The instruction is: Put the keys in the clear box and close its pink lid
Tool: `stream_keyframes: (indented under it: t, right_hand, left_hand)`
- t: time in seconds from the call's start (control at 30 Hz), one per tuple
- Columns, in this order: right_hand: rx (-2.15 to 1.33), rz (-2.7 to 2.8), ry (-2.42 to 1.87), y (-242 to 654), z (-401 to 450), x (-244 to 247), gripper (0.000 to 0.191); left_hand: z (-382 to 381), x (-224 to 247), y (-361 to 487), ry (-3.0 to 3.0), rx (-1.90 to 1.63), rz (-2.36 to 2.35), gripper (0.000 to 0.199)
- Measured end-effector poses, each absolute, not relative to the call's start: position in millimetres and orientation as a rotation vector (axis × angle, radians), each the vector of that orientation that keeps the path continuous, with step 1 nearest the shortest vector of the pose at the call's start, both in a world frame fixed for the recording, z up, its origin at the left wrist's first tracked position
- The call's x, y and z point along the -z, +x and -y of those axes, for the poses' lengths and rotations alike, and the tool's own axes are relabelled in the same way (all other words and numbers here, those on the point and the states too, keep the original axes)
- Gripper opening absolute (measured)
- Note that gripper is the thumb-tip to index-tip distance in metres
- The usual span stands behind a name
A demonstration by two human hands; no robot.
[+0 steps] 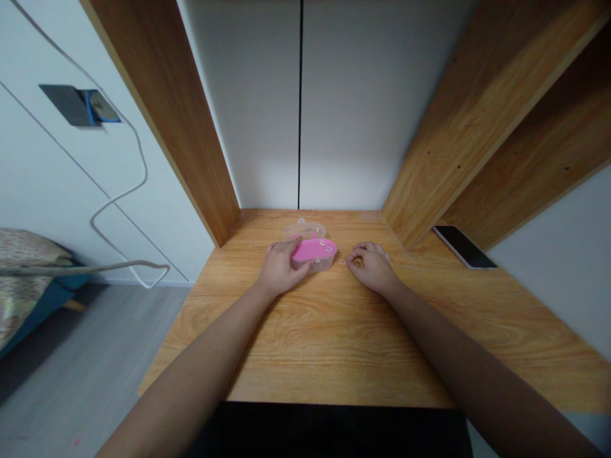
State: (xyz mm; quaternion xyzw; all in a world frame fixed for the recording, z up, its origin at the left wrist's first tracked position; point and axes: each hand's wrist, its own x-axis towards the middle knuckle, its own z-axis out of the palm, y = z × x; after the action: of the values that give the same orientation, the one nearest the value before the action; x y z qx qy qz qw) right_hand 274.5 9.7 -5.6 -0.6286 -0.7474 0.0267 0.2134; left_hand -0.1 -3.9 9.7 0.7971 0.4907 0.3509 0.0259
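Note:
My left hand [281, 266] grips the left end of a small oval box [323, 263] with clear sides and a pink top surface. Its thumb lies along the near side and the fingers reach over the far side. A few small pale loops, perhaps little rubber bands, lie at the right end of the pink surface. Right of the box, my right hand [371, 267] rests low over the table, thumb and index finger brought together; whatever is between them is too small to make out. One tiny pale loop [342, 261] lies on the wood beside those fingertips.
Behind the box is a clear plastic piece [305, 228] with a small tab. A phone [464, 247] lies at the right of the wooden table [305, 343], by a wooden upright. Grey panels close off the back. At left, a white cable [143, 159] hangs along the wall.

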Motion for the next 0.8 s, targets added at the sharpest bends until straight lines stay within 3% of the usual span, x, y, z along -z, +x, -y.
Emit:
stream_keyframes:
  t: [0.8]
  right_hand:
    - [-0.089, 2.073, -1.620, 269.7, -11.4, 13.6, 0.017]
  left_hand:
    - [4.5, -9.9, 1.7, 2.468, -1.071, -1.506, 0.062]
